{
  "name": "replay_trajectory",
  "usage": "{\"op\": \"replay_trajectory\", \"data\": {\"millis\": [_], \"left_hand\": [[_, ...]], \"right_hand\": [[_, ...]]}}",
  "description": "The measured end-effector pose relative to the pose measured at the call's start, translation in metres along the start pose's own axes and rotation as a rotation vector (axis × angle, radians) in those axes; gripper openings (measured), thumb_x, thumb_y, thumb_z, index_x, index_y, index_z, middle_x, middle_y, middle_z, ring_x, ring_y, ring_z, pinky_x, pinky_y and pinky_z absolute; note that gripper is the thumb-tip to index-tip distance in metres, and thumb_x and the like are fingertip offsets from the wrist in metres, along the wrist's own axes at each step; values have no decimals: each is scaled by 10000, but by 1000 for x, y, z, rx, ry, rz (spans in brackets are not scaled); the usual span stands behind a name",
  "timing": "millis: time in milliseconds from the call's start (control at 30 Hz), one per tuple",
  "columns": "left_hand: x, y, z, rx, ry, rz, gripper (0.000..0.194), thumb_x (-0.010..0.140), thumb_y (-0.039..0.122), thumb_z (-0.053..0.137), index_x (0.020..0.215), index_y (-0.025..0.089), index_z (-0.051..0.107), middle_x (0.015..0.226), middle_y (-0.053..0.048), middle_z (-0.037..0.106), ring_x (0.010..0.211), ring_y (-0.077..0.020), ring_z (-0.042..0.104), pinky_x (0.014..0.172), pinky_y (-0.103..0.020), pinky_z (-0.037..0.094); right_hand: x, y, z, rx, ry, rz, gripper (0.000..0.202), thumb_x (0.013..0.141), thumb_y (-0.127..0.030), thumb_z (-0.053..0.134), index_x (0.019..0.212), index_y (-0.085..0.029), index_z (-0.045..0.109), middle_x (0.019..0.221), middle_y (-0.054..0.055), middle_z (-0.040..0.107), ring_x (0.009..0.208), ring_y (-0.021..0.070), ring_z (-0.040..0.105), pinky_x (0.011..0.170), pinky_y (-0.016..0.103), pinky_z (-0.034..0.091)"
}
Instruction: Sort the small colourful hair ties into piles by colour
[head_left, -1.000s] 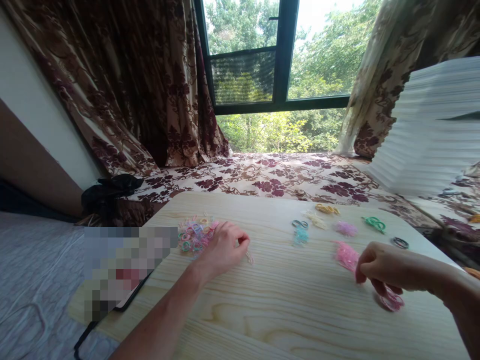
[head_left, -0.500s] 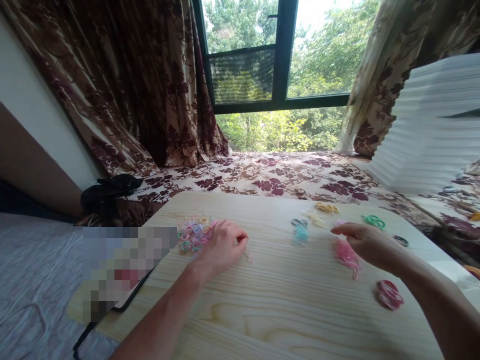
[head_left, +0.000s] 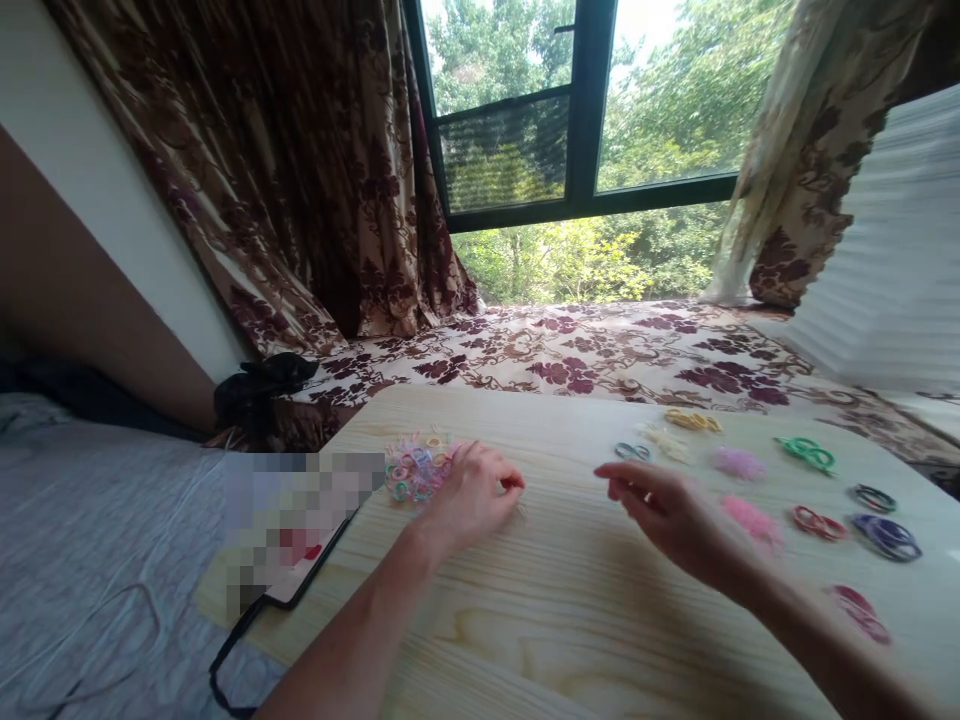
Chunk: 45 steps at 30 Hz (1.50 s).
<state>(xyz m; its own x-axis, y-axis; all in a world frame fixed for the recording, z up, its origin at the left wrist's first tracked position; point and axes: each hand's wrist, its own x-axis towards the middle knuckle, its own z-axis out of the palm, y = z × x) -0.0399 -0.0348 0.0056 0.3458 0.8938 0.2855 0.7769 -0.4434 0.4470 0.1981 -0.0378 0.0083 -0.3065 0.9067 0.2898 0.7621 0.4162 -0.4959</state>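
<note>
A mixed pile of small colourful hair ties [head_left: 412, 470] lies on the wooden-topped table [head_left: 480, 640]. My left hand [head_left: 476, 490] rests at the pile's right side, fingers curled together; a pale band shows faintly below its fingertips, and whether it is held is unclear. Over the table's middle, my right hand [head_left: 660, 505] points left with thumb and fingers drawn together; what they pinch, if anything, cannot be made out. Just beyond it are grey-blue hair ties [head_left: 632, 452] and a cream cluster [head_left: 666, 443]. A pink cluster [head_left: 752, 522] lies beside the right wrist.
Sorted groups sit on the right: yellow ties [head_left: 693, 420], lilac ties [head_left: 739, 463], green ties [head_left: 806, 454], red ties [head_left: 817, 522], purple ties [head_left: 886, 537] and dark pink ties [head_left: 861, 613]. A phone-like item [head_left: 319, 565], partly blurred, with a strap, lies at the left edge.
My right hand has moved left from above the pink cluster, now covering the light blue ties. My left hand stays by the pile. The view has shifted, showing more of the right side.
</note>
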Motion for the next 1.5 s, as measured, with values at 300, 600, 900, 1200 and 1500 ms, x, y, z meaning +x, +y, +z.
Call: {"op": "replay_trajectory", "data": {"millis": [300, 600, 900, 1200, 1500], "left_hand": [[-2, 5, 0, 6, -53, 53, 105, 756, 211, 577, 750, 217, 682, 813, -23, 639, 900, -181, 517, 866, -320, 374], [-3, 10, 1, 50, -113, 96, 112, 744, 165, 563, 712, 211, 661, 762, -19, 626, 887, -181, 505, 896, -338, 346], [-4, 10, 1, 5, -82, 93, 104, 756, 161, 553, 673, 189, 610, 770, -14, 621, 876, -171, 511, 882, -331, 356], [-2, 17, 3, -79, 15, 82, 102, 773, 166, 548, 691, 189, 604, 736, -8, 625, 835, -161, 526, 870, -325, 374], [-3, 21, 3, -171, 104, 144, 80, 778, 173, 571, 701, 186, 589, 728, 3, 619, 833, -143, 532, 886, -301, 367]], "right_hand": [[7, -16, 45, 35, -34, -137, 302, 834, -242, 392, 909, -201, 681, 830, 54, 690, 706, 172, 633, 593, 254, 459], [-2, -16, 42, 72, -39, -156, 311, 848, -250, 379, 905, -203, 682, 800, 57, 679, 705, 173, 627, 586, 255, 457], [-7, -19, 37, 115, -47, -125, 306, 858, -268, 391, 934, -211, 682, 822, 54, 673, 726, 175, 627, 583, 255, 456], [-8, -18, 39, 169, -90, -90, 249, 820, -329, 496, 948, -209, 673, 771, 30, 642, 533, 115, 549, 486, 231, 432], [-8, -22, 41, 290, -38, -53, 245, 849, -349, 486, 862, -186, 668, 715, 22, 619, 580, 125, 543, 529, 238, 439]]}}
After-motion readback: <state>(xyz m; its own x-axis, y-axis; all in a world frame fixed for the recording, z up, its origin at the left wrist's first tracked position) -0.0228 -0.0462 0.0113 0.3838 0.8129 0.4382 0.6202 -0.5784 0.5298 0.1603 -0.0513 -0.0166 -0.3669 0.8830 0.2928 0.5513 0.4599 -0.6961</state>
